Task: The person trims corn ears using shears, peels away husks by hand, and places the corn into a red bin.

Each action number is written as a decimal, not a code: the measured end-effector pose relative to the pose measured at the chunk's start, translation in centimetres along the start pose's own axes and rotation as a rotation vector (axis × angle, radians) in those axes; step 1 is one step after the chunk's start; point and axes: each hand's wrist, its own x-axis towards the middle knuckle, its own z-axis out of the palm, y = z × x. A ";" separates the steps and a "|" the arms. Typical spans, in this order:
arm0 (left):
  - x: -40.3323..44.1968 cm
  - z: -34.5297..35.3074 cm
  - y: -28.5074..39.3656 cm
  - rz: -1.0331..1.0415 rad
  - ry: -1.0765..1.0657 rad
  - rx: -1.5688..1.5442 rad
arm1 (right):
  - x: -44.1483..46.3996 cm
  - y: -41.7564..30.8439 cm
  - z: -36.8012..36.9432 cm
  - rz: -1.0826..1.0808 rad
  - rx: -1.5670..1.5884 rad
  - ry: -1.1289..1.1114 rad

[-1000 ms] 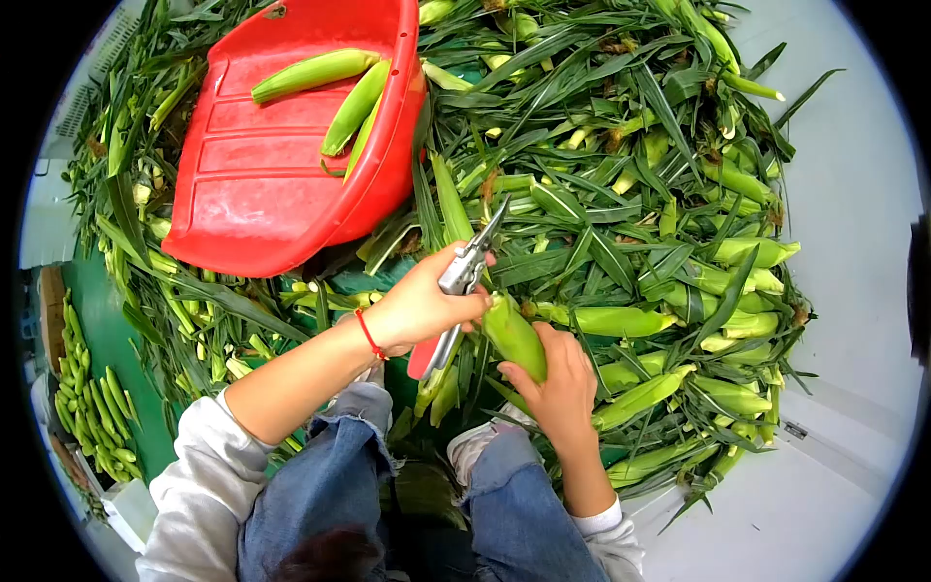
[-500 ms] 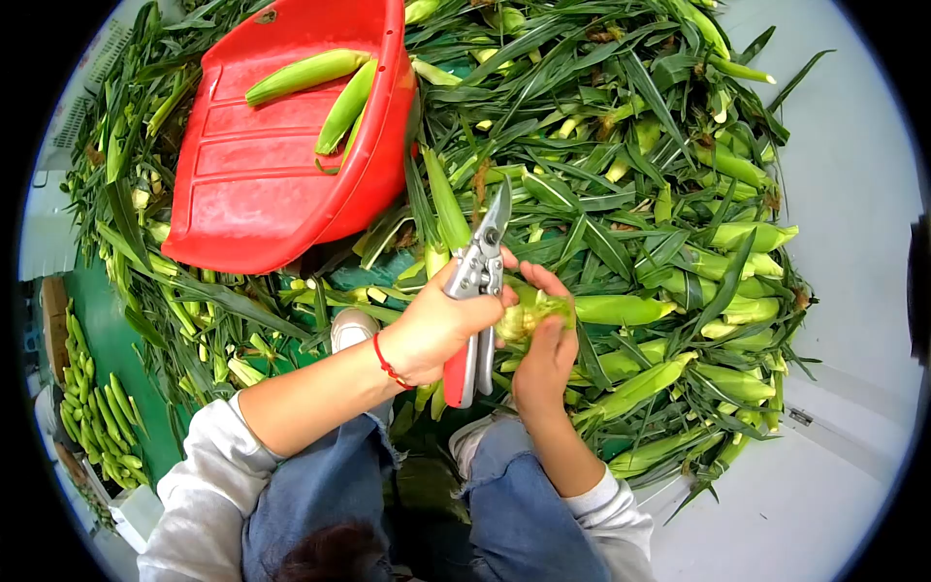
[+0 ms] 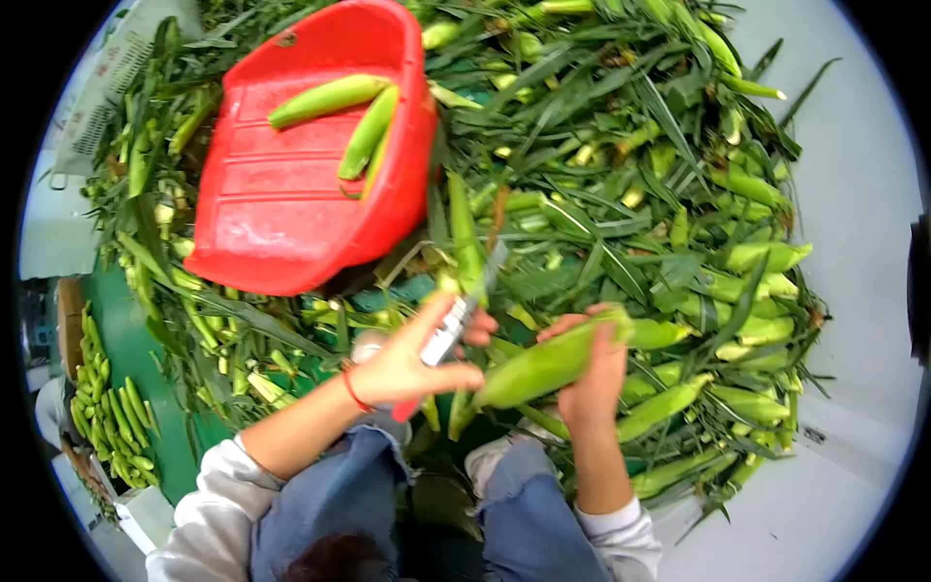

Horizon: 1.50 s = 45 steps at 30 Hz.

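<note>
My left hand [image 3: 412,364], with a red cord at the wrist, is closed around silver pruning shears [image 3: 448,332] with a red handle. Their blades point up and are blurred. To its right, my right hand [image 3: 593,383] grips a green corn cob in its husk [image 3: 533,371] near the upper right end. The cob slants down to the left, and its lower end is close to my left thumb. Above my hands, a red plastic seat [image 3: 262,189] holds a few green cobs [image 3: 330,100].
Husks, leaves and unhusked cobs [image 3: 669,403] are heaped ahead and to the right, beside a pale wall [image 3: 853,291]. More leaves lie around the red seat. At the far left, several trimmed cobs [image 3: 121,422] are piled on the green floor [image 3: 175,427].
The cob in my right hand has turned from end-on to lengthwise, and that hand has moved slightly right. My left hand has shifted left and down with the shears.
</note>
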 end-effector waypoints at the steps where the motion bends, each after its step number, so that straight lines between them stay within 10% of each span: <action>1: 0.0 -0.2 -0.1 -0.071 -0.006 0.061 | -0.2 0.1 -1.2 0.214 0.469 0.034; 7: -6.2 -0.8 -1.5 -0.157 0.188 -0.153 | 0.4 -3.1 1.2 -0.016 0.250 -0.187; 9: -4.9 -1.7 4.9 0.083 0.326 -0.771 | 3.4 2.9 -6.8 -0.333 -0.879 -0.049; 15: -2.1 -9.3 6.6 0.225 0.687 -0.931 | 5.0 10.8 -16.6 -0.218 -1.718 -0.208; 19: -2.8 -4.7 7.5 0.189 0.536 -0.742 | 7.0 7.0 -16.6 -0.248 -1.352 -0.232; 23: -1.5 0.4 7.2 0.121 0.269 -0.569 | 6.4 1.1 -13.3 -0.035 0.016 0.359; 27: -0.7 2.4 3.2 -0.241 -0.040 -0.833 | 5.7 -1.9 -10.0 0.105 1.019 0.215; 30: -1.6 3.4 2.0 -0.413 -0.137 -0.919 | 4.4 -1.6 -8.2 0.288 1.110 0.165; 38: -2.3 4.6 -1.0 -0.727 -0.121 -0.944 | 3.0 0.2 -6.7 0.109 0.830 0.675; 45: 0.2 7.4 -0.1 -0.823 -0.044 -0.782 | 1.7 -0.4 -4.9 -0.132 0.785 0.597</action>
